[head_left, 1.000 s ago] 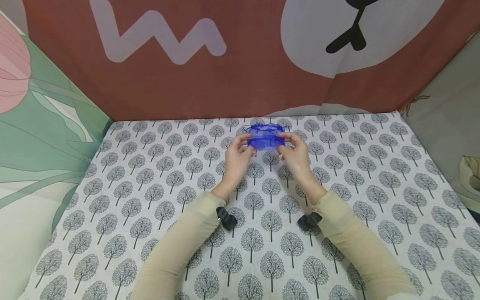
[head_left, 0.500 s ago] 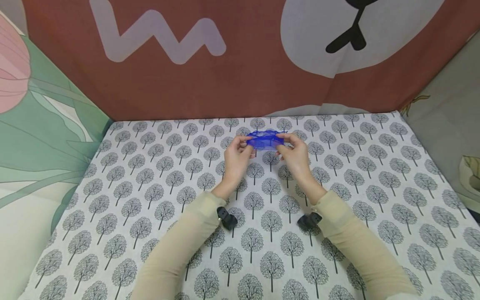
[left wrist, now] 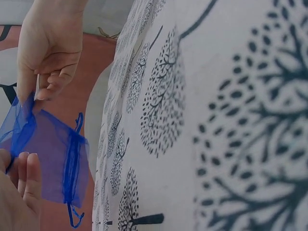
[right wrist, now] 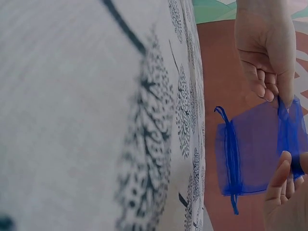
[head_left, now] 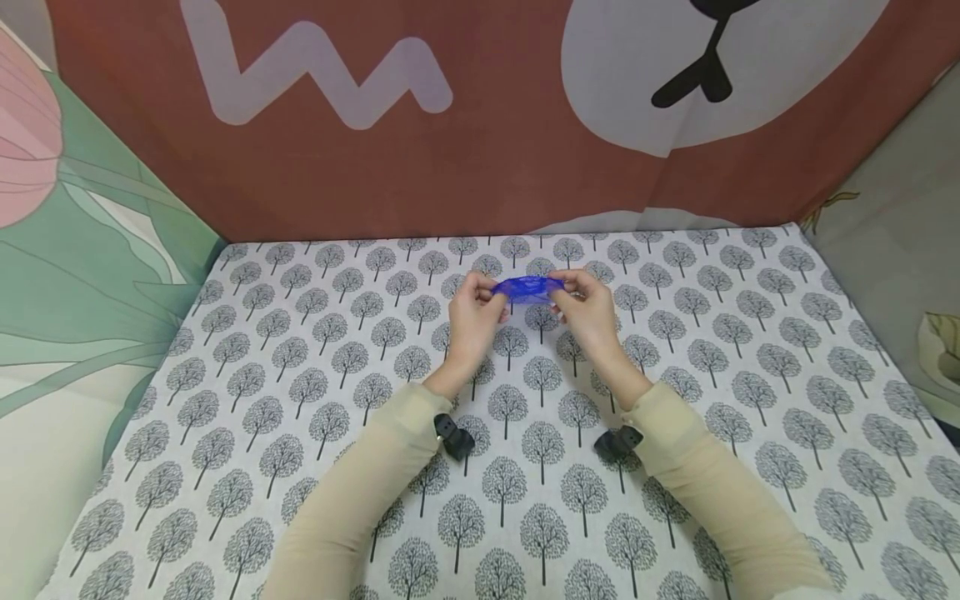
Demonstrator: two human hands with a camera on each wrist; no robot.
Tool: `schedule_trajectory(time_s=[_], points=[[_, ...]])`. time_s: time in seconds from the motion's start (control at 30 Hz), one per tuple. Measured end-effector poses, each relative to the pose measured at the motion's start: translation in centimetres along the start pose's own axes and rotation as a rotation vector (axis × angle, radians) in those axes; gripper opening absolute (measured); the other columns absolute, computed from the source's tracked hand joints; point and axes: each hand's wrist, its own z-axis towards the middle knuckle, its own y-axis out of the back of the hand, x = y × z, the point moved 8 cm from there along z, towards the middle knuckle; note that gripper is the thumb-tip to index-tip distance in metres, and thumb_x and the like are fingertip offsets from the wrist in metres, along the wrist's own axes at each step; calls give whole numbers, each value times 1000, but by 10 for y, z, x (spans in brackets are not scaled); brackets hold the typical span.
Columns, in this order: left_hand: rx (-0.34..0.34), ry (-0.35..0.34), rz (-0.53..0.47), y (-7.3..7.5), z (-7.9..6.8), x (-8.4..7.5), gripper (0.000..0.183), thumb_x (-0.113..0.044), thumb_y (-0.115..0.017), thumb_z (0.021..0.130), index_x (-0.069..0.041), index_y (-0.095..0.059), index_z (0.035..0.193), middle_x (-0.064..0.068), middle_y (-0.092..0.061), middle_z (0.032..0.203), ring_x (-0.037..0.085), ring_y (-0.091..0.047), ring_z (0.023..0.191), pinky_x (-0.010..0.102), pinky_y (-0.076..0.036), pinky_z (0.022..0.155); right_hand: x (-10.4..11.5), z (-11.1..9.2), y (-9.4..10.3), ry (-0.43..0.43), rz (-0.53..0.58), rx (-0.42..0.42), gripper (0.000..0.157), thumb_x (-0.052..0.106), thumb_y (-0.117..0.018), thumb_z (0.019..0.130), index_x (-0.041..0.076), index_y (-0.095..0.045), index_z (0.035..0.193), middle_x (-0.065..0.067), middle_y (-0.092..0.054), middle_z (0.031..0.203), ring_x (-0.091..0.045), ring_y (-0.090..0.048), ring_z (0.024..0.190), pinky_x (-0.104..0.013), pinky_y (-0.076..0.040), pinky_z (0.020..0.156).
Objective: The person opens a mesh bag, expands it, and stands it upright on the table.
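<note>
A sheer blue drawstring bag (head_left: 529, 289) is stretched between my two hands above the far middle of the table. My left hand (head_left: 474, 315) pinches one side of it between thumb and fingers, and my right hand (head_left: 591, 315) pinches the opposite side the same way. From the head, only a narrow bunched strip of the bag shows. Both wrist views reveal more: one part is gathered at the fingertips, while the flat part with the drawstring (left wrist: 72, 168) hangs down toward the table, cord loops sticking out at both ends.
A white cloth with black tree prints (head_left: 543, 442) covers the table. Behind its far edge stands a reddish-brown printed curtain (head_left: 495, 175). Printed fabric (head_left: 112, 242) also hangs at the left side, and a greyish panel (head_left: 892, 192) at the right. Each wrist carries a small black camera.
The bag's drawstring edge, first standing up beyond the fingers, has dropped down, so less of the bag shows from the head. Both hands stay almost in place with their pinch kept.
</note>
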Motion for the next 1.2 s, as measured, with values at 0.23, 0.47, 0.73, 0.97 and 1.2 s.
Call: schedule_trajectory(time_s=[0.23,0.47,0.73,0.97,1.2], points=[[43,30,18,-2,1,3,25,1,-54,89,2,-56,115,27,-65,93,41,-66,73,28,-61,59,1,0,0,-6,-23,-12,29,2,-54,90,1,-58,119,-6,-58,77,-11,-58,58,-17,-52,51],[89,8,27,-4,1,1,30,3,-53,89,0,-62,118,25,-65,99,43,-67,78,27,-61,61,-2,2,0,-13,-26,1,31,4,-51,92,0,-56,123,-4,-57,81,-9,-58,58,-18,-54,53],[81,4,30,-5,1,1,27,-3,-57,89,2,-63,115,22,-67,99,43,-67,78,36,-63,66,-2,2,3,-5,-45,3,31,3,-54,91,-1,-58,122,-3,-57,94,-9,-60,62,-19,-54,54],[71,49,38,-4,1,3,30,2,-53,89,1,-63,117,20,-66,99,36,-68,77,39,-63,69,-1,3,2,-1,-75,-1,31,1,-57,89,-2,-60,119,-10,-62,99,-10,-61,63,-21,-56,56],[56,45,63,-3,1,3,29,5,-53,87,2,-63,115,21,-65,99,37,-68,77,36,-63,66,-1,2,2,0,-91,-16,24,0,-57,89,-4,-62,112,-5,-59,90,-14,-62,65,-21,-56,57]])
